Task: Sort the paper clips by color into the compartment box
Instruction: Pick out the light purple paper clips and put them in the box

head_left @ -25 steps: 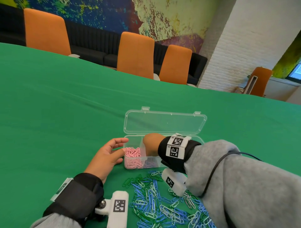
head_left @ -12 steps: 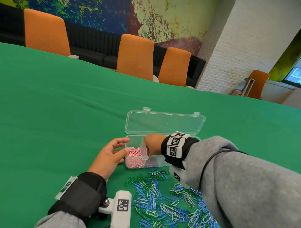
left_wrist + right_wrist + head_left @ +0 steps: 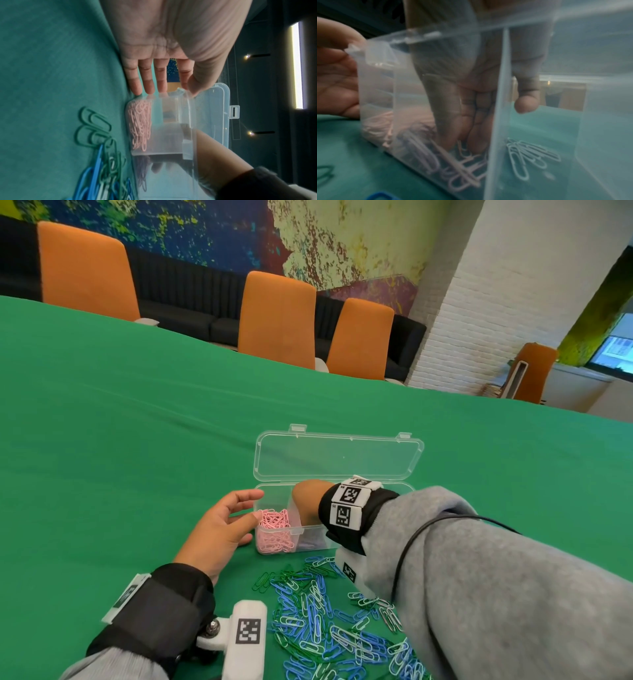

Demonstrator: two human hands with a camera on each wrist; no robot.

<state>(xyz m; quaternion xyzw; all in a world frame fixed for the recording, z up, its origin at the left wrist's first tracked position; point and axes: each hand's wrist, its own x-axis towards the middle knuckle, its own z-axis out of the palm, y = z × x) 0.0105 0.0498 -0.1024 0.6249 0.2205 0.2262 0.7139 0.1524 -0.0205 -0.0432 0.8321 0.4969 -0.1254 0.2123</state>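
Observation:
The clear compartment box [image 3: 274, 496] lies on the green cloth with its lid [image 3: 337, 455] folded back. Pink clips [image 3: 274, 530] fill its left compartment, lilac clips [image 3: 436, 159] lie in the second, and a few white clips [image 3: 530, 155] in the third. My right hand [image 3: 308, 498] reaches down into the second compartment. In the right wrist view its thumb and fingertips [image 3: 477, 135] come together on a lilac clip. My left hand [image 3: 246, 505] rests with straight fingers [image 3: 149, 81] against the box's left end. Loose blue, green and white clips [image 3: 318, 618] are piled in front of the box.
The green cloth [image 3: 137, 440] stretches wide to the left and behind the box. Orange chairs [image 3: 277, 320] stand along the far table edge. A white camera block [image 3: 246, 635] hangs under my left wrist, close to the clip pile.
Hardly anything moved. My right hand stays down in the second compartment, and my left hand stays at the box's left end.

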